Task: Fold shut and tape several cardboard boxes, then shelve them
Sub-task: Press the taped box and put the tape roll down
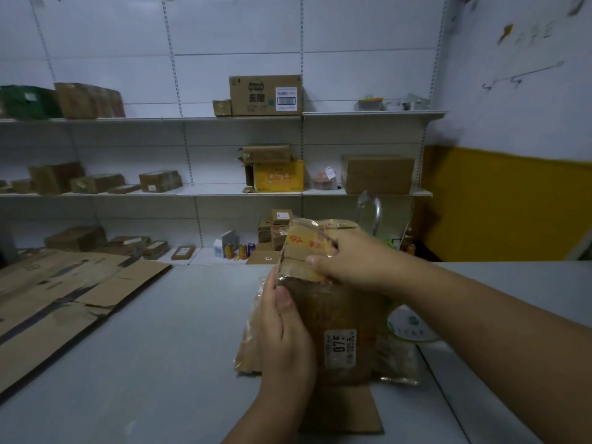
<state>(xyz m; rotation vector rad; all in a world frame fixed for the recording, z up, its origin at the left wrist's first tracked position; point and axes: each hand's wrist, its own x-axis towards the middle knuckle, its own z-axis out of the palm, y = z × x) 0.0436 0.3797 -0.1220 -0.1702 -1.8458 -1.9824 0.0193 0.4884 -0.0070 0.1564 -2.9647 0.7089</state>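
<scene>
The cardboard box (339, 315) stands on the table (160, 347) at 6 o'clock. My left hand (285, 334) presses flat, fingers straight, against its 9 o'clock side. My right hand (349, 261) pinches the top flap (307, 248) at 12 o'clock. It looks light, soft-walled and tape-slick, so I'd grip the edges.

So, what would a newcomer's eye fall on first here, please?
Both hands on the tape-wrapped cardboard box at centre front: the right hand grips its top flap, the left hand presses its side. Then the flattened cardboard on the left of the table, and the bright yellow box on the middle shelf behind.
</scene>
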